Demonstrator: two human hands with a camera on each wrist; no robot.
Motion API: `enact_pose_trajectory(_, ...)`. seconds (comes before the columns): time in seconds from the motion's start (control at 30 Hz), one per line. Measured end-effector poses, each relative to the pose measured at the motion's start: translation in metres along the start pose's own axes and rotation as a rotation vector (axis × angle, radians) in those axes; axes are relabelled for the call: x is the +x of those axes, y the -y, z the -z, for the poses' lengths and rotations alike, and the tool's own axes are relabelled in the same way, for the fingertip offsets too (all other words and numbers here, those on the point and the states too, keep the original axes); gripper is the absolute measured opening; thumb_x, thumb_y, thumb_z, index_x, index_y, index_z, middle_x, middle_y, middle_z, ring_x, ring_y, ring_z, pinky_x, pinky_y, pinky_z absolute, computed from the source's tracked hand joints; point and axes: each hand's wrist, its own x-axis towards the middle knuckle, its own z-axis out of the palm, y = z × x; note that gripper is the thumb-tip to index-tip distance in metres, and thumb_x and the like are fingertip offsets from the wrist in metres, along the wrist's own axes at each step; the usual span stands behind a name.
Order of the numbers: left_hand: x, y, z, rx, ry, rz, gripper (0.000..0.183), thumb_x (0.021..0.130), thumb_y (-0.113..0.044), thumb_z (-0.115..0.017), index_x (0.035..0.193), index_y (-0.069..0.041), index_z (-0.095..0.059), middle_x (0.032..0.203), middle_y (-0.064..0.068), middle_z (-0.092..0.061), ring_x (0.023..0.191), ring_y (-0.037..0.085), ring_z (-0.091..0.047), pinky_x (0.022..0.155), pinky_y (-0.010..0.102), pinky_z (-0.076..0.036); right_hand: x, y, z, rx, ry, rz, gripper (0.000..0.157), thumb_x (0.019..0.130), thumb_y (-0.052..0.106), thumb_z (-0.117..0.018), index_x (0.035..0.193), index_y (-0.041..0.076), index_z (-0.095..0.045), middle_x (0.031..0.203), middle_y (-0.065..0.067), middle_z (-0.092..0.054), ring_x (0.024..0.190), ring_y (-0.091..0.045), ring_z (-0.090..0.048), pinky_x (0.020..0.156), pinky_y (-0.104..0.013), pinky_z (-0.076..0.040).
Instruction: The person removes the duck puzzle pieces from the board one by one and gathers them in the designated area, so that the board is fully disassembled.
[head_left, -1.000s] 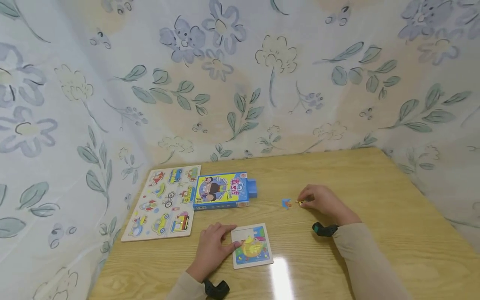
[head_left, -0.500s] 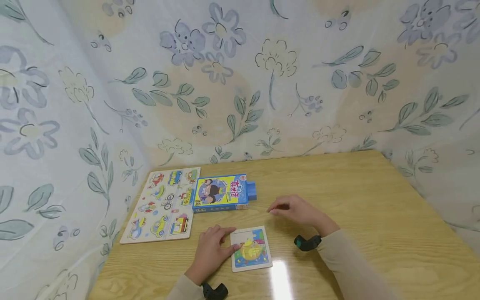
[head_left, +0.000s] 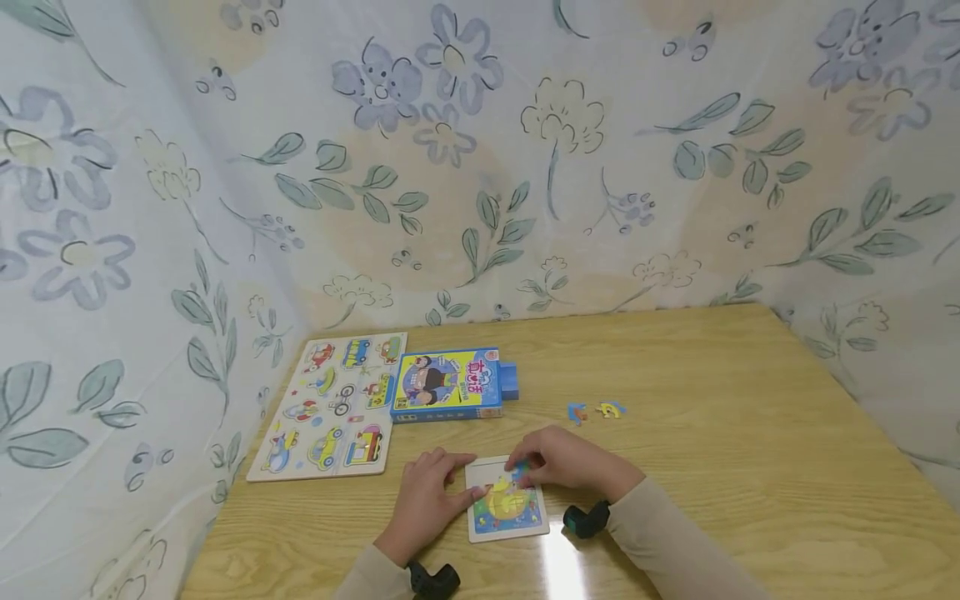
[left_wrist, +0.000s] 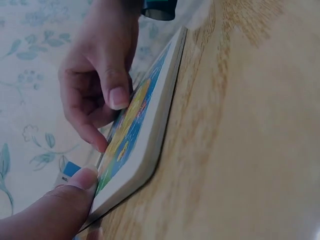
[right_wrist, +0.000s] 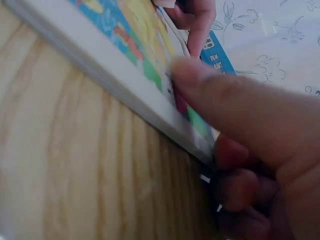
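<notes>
A small framed jigsaw puzzle [head_left: 507, 508] with a yellow picture lies flat on the table; its upper left shows bare board. My left hand [head_left: 427, 500] grips its left side, thumb [left_wrist: 82, 180] on the edge of the face and index finger by the far corner. Over the puzzle's upper right part is my right hand [head_left: 570, 460], its thumb [right_wrist: 195, 80] low over the surface. Its thumb and index finger seem to pinch a small blue puzzle piece [head_left: 517, 472], mostly hidden. Beyond lie a blue-orange piece [head_left: 577, 413] and a yellow piece [head_left: 611, 410].
A wooden peg board [head_left: 300, 442] with vehicle shapes lies at the left. A blue and yellow card box [head_left: 446, 385] touches its right side, with a blue part [head_left: 509, 381] sticking out. The wooden table [head_left: 712, 400] ends at a floral curtain [head_left: 570, 233].
My right hand has moved left and toward me, from the loose pieces to the puzzle. Two loose pieces are uncovered again. My left hand has stayed on the puzzle.
</notes>
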Motion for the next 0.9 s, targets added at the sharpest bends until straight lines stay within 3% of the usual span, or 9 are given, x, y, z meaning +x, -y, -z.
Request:
enact_pose_trajectory(0.23,0.0,-0.002,0.0,0.001,0.007,0.005,0.052,0.091,-0.057,-0.076,0.131,-0.025,-0.073,0.082,-0.014,-0.044,0.077,0.01,-0.038,0.077,0.038,-0.028,-0.001,-0.001,-0.002,-0.015,-0.018,-0.019,0.025,0.091,0.026,-0.084,0.112,0.024,-0.07,0.097,0.004,-0.052,0.077,-0.007,-0.05,0.069,-0.025,-0.047)
enact_pose_trajectory(0.47,-0.004,-0.001,-0.002,-0.009,0.018,0.014,0.053,0.09,-0.058,-0.077,0.13,-0.024,-0.073,0.082,-0.013,-0.044,0.078,0.011,-0.039,0.077,0.038,-0.028,-0.008,-0.003,0.004,0.098,-0.072,-0.068,0.029,0.09,0.023,-0.086,0.112,0.021,-0.068,0.104,0.005,-0.057,0.084,-0.013,-0.053,0.072,-0.028,-0.048)
enact_pose_trajectory(0.63,-0.006,-0.002,-0.005,-0.022,0.027,0.017,0.053,0.09,-0.059,-0.075,0.13,-0.025,-0.073,0.082,-0.014,-0.044,0.078,0.01,-0.039,0.077,0.037,-0.028,-0.038,-0.022,0.047,0.116,-0.218,-0.105,0.038,0.089,0.014,-0.086,0.119,0.006,-0.063,0.11,0.0,-0.064,0.101,-0.026,-0.06,0.087,-0.044,-0.052)
enact_pose_trajectory(0.77,-0.004,-0.004,-0.003,-0.023,0.014,0.014,0.052,0.09,-0.058,-0.075,0.131,-0.026,-0.073,0.082,-0.014,-0.044,0.078,0.01,-0.038,0.076,0.037,-0.028,-0.074,-0.047,0.088,0.053,-0.373,-0.256,0.031,0.09,0.006,-0.083,0.113,0.002,-0.063,0.112,-0.01,-0.065,0.111,-0.036,-0.062,0.093,-0.057,-0.049)
enact_pose_trajectory(0.9,-0.001,-0.004,0.0,-0.009,0.021,0.026,0.052,0.09,-0.057,-0.077,0.132,-0.027,-0.072,0.082,-0.013,-0.044,0.078,0.011,-0.039,0.076,0.038,-0.027,-0.101,-0.072,0.107,-0.004,-0.389,-0.4,0.024,0.088,0.005,-0.083,0.108,0.003,-0.07,0.113,-0.013,-0.066,0.11,-0.039,-0.062,0.093,-0.058,-0.048)
